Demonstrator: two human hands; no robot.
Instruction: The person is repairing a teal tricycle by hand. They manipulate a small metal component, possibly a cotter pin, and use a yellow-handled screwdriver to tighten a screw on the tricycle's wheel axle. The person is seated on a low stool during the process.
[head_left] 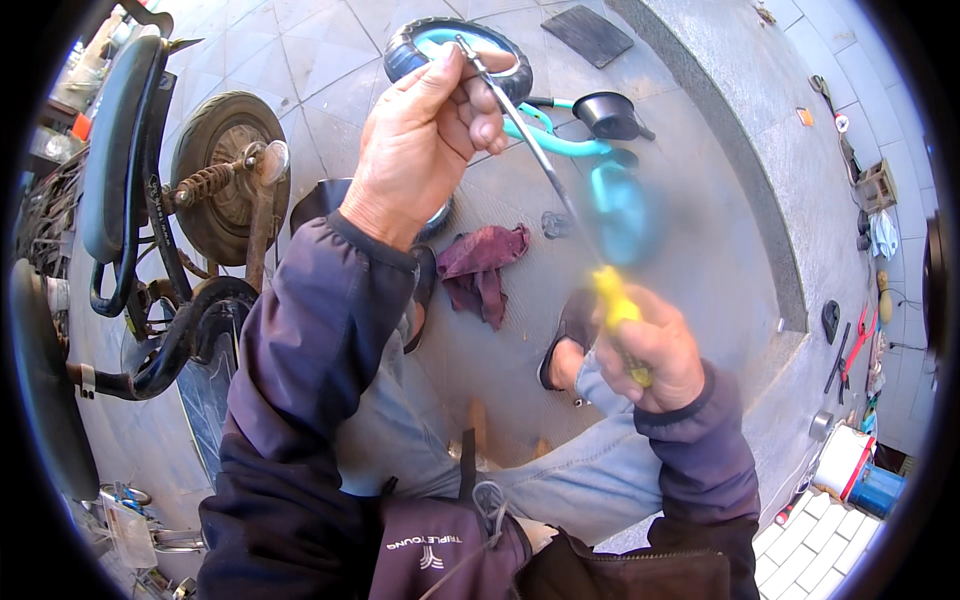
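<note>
Hands apart: left hand pinches the tip of a screwdriver, right hand grips its yellow handle, above the knees. Its tip could jab the left fingers if the handle twists.

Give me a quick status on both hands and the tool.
Left hand pinching the metal tip of the screwdriver. Right hand gripping its yellow handle. Teal balance bike and red rag on the paving below, nothing between.

Dark purple-navy jacket sleeves with ribbed cuffs; faded blue jeans; dark sandals
</note>
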